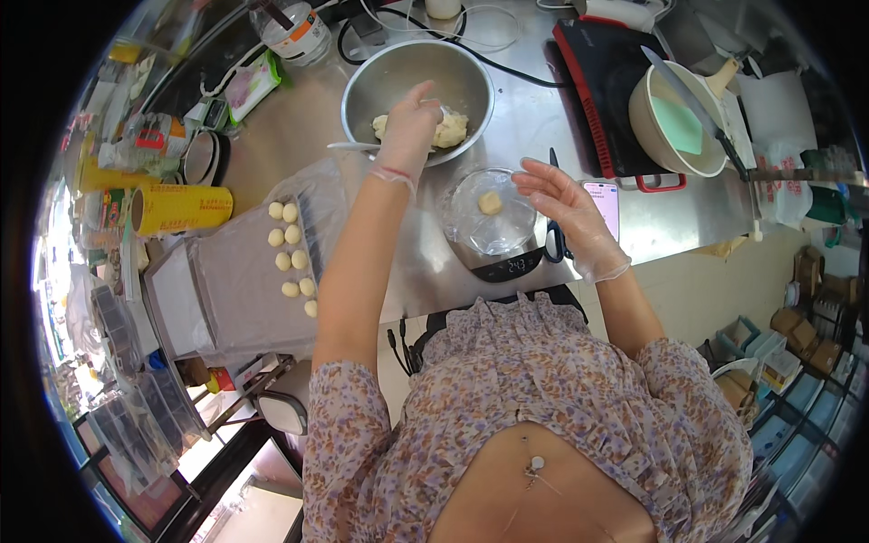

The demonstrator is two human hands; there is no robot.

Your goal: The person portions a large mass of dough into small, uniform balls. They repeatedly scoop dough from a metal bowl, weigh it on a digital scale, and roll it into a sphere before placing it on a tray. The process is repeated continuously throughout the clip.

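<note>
My left hand (pixel 414 125), in a clear disposable glove, is inside the steel mixing bowl (pixel 483 88) over a lump of pale dough (pixel 451 130). Its fingers partly hide the dough, and whether they grip any is unclear. A white utensil handle (pixel 352 146) sticks out over the bowl's rim. My right hand (pixel 567 203), also gloved, hovers with spread, empty fingers beside a digital kitchen scale (pixel 468 259). On the scale, a small dough piece (pixel 490 203) rests on a plastic-covered round dish (pixel 468 227). The scale's display is lit.
Several dough balls (pixel 292 234) line one side of a plastic-lined tray (pixel 251 292) at left. Scissors (pixel 555 241) and a phone (pixel 603 203) lie by my right hand. A knife (pixel 686 95) rests across a pot (pixel 641 112) on the induction cooker (pixel 590 88).
</note>
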